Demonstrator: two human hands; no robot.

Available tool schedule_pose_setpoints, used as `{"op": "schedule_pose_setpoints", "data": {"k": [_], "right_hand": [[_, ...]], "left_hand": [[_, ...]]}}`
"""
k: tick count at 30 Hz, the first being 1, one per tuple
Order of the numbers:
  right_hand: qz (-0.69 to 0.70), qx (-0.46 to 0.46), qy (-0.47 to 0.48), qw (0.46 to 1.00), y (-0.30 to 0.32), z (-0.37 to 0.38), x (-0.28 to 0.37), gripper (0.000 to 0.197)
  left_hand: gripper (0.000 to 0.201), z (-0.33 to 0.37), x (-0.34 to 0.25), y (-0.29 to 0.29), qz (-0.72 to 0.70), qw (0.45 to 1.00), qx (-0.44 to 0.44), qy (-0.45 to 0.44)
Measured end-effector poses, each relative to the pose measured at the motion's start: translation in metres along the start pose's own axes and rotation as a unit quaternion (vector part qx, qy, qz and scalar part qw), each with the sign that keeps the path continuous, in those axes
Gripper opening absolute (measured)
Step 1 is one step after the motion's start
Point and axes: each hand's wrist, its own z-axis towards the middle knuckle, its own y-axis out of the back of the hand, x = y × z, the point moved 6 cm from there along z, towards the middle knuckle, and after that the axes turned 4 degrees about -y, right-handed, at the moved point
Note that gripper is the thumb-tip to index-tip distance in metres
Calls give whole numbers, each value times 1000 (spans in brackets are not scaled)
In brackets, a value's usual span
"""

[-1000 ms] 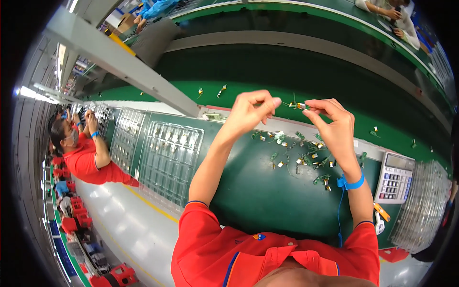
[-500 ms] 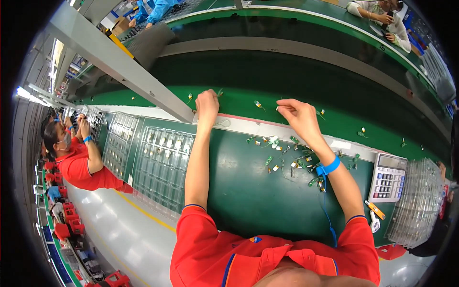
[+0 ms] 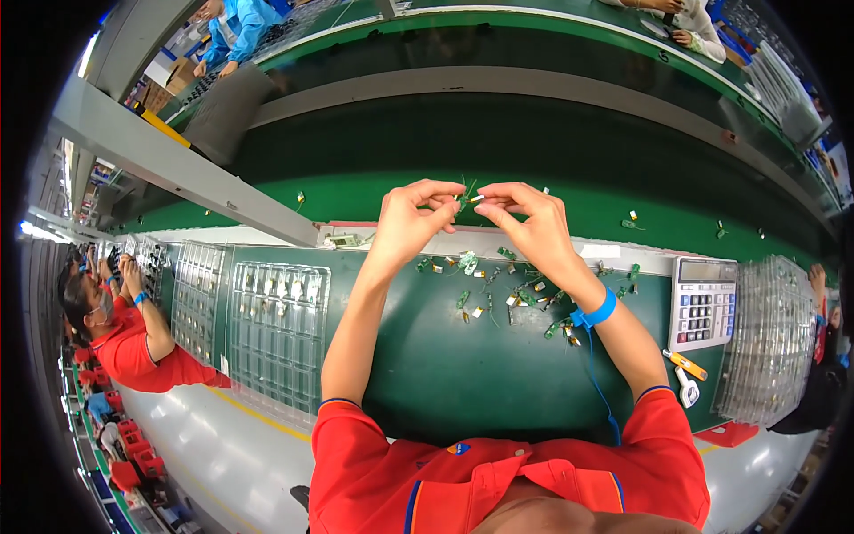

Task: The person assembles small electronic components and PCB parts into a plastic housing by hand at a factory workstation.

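My hands meet over the green belt (image 3: 356,200), just beyond the workbench edge. My left hand (image 3: 414,222) is closed in a pinch on a small green circuit board (image 3: 463,202) with thin wires sticking up from it. Close beside it, my right hand (image 3: 534,227) pinches a small white piece (image 3: 478,198) between thumb and fingers; whether that piece is joined to the board I cannot tell. Several loose green boards (image 3: 524,297) with small white and yellowish parts lie scattered on the bench below my right hand. A blue wrist strap (image 3: 600,310) with a cord is on my right wrist.
Clear compartment trays (image 3: 278,334) with some parts inside lie to the left. On the right are a calculator (image 3: 703,303), an orange-handled cutter (image 3: 685,365) and a stack of clear trays (image 3: 769,343). A grey post (image 3: 191,173) slants across the left. A co-worker (image 3: 124,343) works farther left.
My hands were apart over the belt; they have come together, the left moving right and the right moving left. A green board now shows between them. The whole view has shifted slightly.
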Motion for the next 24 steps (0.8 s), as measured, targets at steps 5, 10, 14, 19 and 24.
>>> {"op": "schedule_pose_setpoints", "data": {"k": [5,10,14,19,24], "right_hand": [[-182,-42,180,966,-1,-8,24,18],[-336,-88,308,886,-11,-22,44,25],[-354,-99,323,872,-11,-25,48,30],[-343,-108,333,872,-12,-28,55,31],[-353,-78,311,879,-8,-25,55,31]], "left_hand": [[22,-3,0,-3,16,999,-38,-34],[20,-6,2,-8,-158,987,-33,23],[19,-7,2,-10,-152,988,-32,20],[21,-8,3,-12,-97,994,-52,-10],[18,-9,-1,-14,-152,987,-43,15]]}}
